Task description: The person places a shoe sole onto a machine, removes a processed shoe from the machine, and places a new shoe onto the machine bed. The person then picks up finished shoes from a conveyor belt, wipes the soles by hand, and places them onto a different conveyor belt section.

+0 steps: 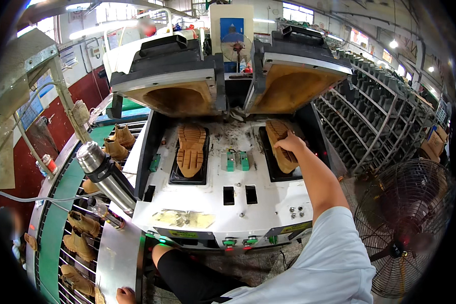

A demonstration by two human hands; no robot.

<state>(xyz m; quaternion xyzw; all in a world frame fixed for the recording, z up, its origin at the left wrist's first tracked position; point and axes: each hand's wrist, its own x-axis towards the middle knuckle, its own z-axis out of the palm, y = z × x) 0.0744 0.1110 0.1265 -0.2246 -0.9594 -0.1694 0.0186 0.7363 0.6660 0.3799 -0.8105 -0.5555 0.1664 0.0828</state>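
Observation:
My right hand (290, 144) reaches far forward, its fingers closed over the edge of a tan shoe (282, 156) that lies sole up on the right black pad (266, 158) of a white press machine (220, 213). A second tan shoe (191, 152), also sole up, lies on the left black pad (173, 177); no hand touches it. Above the pads, two hinged press lids (180, 96) stand raised, with hollow brown undersides. My left hand (125, 295) is at the lower edge, on or beside the metal ledge (117, 253); most of it is cut off, so its grip is unclear.
Left of the press, a roller conveyor with a green strip (61, 218) carries several tan boots (78, 245). A steel flask (106, 177) and a plastic bottle (105, 213) stand on the ledge. To the right are a large caged fan (405, 228) and racks of dark boot shapes (370, 106).

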